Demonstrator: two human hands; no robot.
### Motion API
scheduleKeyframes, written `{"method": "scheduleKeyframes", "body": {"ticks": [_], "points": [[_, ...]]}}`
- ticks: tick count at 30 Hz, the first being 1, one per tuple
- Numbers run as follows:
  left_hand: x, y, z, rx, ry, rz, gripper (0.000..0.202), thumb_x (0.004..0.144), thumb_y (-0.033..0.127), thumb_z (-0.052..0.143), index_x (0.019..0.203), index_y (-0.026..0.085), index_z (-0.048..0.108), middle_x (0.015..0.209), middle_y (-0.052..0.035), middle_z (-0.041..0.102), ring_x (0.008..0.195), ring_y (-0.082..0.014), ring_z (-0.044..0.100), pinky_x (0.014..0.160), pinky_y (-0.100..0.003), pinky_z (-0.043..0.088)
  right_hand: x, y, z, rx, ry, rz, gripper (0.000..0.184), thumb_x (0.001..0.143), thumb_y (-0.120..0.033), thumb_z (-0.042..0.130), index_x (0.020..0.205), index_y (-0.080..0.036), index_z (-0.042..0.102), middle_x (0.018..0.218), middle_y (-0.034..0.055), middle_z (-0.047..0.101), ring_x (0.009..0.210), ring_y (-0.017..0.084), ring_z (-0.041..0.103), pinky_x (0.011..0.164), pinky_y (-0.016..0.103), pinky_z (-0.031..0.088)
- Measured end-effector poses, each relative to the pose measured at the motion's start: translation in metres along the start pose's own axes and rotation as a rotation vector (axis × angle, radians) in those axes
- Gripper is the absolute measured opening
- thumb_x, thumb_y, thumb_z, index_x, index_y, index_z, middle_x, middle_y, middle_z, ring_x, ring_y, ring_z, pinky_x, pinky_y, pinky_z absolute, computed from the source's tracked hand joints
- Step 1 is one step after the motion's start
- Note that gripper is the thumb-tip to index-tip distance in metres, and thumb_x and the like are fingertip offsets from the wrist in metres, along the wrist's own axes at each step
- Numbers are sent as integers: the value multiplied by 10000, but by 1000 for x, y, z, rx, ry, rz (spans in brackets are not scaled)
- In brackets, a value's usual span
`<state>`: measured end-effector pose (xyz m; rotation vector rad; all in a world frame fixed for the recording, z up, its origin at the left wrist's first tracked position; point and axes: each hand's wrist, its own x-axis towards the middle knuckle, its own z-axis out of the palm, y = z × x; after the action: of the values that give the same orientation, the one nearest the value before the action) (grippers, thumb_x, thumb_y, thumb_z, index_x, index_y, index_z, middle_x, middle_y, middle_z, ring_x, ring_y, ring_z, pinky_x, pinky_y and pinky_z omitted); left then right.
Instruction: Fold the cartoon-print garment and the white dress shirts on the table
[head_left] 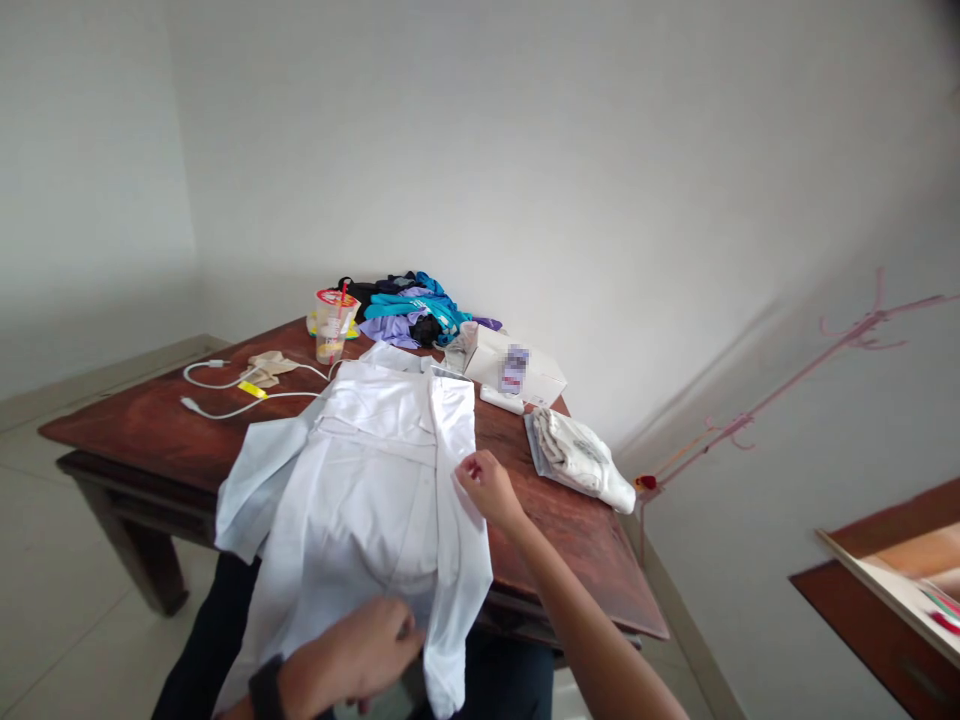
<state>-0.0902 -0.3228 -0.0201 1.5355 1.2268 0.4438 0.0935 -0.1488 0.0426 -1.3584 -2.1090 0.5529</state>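
A white shirt [367, 480] lies spread over the near edge of a dark wooden table [142, 420] and hangs down toward my lap. My right hand [487, 485] pinches the shirt's right edge, fingers closed on the fabric. My left hand [360, 650], with a dark band on the wrist, grips the lower hem near the bottom of the view.
At the back of the table lie a pile of blue, purple and black clothes [409, 305], a plastic cup with a straw [332, 325], white cables [225, 390], a white box [510, 370] and a folded white garment [577, 455]. A pink rack [787, 385] leans on the wall.
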Motion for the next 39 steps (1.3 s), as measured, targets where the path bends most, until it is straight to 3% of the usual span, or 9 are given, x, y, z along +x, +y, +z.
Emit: {"method": "scheduleKeyframes", "body": {"ticks": [2,6,10,14,18,25,30,34,39], "points": [[4,27,-34,13,50,-61,396,905,567,449,792,217,595,729,-63,680,515,-237,683,402,-257,396,-45,1,-12,-1,-26,54,99,882,-259,626,843,-184,677,828,36,669,759,177,624,715,270,456],[42,88,-102,-7,219,65,392,937,535,453,1051,182,579,996,-114,711,627,-200,720,421,-197,428,-113,-11,-21,-31,-219,164,184,857,-308,684,998,-194,718,776,16,687,707,181,627,668,268,410],[98,121,-135,150,253,14,471,961,510,468,1289,173,488,979,-114,702,588,-184,703,481,-217,498,-143,-25,-16,-128,-224,288,248,847,-326,704,1065,-210,717,777,25,711,749,206,654,679,274,385],[135,113,-127,222,148,-72,634,924,584,533,1369,142,441,779,-73,673,533,-235,684,452,-264,502,-159,-24,-1,-153,-265,342,242,835,-343,719,1044,-223,743,801,40,740,800,235,690,691,285,394],[143,97,-110,222,131,-42,612,872,502,649,1355,167,478,697,-42,657,570,-246,692,446,-238,478,-172,-19,19,-159,-312,356,305,833,-385,733,1105,-251,759,876,59,775,919,284,716,756,315,449],[107,84,-86,-15,-116,9,513,816,511,705,1208,188,638,767,-30,649,587,-175,636,467,-209,460,-175,-19,58,-311,-321,377,336,828,-550,732,915,-230,789,887,135,782,884,352,748,735,383,516],[73,68,-58,-136,-187,116,486,793,534,723,1109,164,716,743,14,563,617,-127,520,549,-230,510,-171,-13,79,-398,-291,340,272,945,-379,587,894,-200,785,886,167,783,825,330,762,687,348,512],[61,62,-48,-139,-20,215,394,814,447,688,1071,153,735,822,-23,650,695,-151,578,624,-236,490,-173,-20,80,-369,-281,252,280,962,-294,521,845,-210,761,839,127,781,756,264,749,648,284,461],[35,60,-47,-148,306,261,329,876,413,579,1033,149,699,941,-51,702,616,-126,541,561,-226,412,-177,-43,50,-171,-209,34,297,977,-325,532,745,-218,684,694,29,712,624,158,651,601,241,365]]}}
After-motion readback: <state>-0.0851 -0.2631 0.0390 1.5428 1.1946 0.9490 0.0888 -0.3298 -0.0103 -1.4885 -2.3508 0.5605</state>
